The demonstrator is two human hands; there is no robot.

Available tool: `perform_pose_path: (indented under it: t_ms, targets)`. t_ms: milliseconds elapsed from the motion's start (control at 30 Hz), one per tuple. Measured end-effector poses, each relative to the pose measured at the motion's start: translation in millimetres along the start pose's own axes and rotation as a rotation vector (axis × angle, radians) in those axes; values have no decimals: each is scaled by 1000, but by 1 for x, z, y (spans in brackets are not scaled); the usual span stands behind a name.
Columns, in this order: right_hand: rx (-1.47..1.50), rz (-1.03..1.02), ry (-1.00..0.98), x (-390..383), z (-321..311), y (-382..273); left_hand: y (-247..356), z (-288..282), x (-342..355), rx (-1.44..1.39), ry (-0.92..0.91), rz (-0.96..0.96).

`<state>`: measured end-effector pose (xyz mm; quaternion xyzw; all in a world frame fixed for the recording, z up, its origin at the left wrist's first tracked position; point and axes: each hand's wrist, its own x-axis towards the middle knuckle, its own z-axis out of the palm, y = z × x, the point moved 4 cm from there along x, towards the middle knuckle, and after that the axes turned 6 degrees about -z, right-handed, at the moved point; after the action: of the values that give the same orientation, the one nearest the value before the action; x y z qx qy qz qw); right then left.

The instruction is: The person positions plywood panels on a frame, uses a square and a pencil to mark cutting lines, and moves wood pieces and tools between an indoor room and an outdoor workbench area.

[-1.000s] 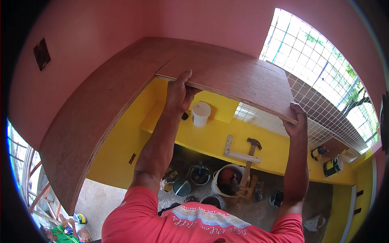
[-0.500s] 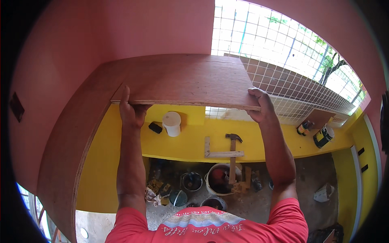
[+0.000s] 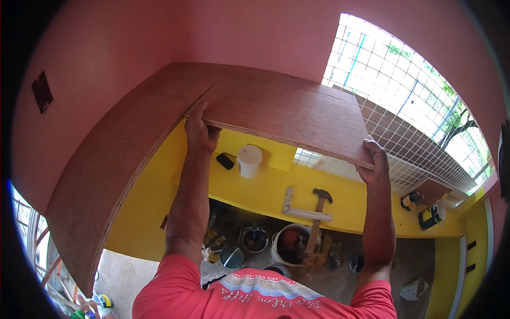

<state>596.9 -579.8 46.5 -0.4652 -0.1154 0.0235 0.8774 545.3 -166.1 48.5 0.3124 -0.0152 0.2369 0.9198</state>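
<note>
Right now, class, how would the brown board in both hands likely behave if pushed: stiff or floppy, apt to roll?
The brown board is probably stiff, showing no obvious sag between left hand and right hand. Flat and broad, it would likely slide, not roll.

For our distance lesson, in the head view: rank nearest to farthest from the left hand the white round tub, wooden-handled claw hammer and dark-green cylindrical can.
1. White tub, below and right of the left hand
2. Claw hammer, farther right
3. Green can, far right

The left grip (image 3: 200, 133) and right grip (image 3: 376, 162) are bare; well behind them, a red short-sleeved T-shirt (image 3: 186, 299) carries white lettering (image 3: 234, 296) and a wavy pale-blue-and-beige band (image 3: 265, 285).
</note>
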Motion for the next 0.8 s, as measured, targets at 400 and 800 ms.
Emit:
perform_pose_path:
  t_ms: [400,800]
  targets:
    - [47,-47,-49,4,12,-5,9,-10,17,68,11,81]
    - [8,-15,-146,-5,21,-4,9,-39,11,44,-7,33]
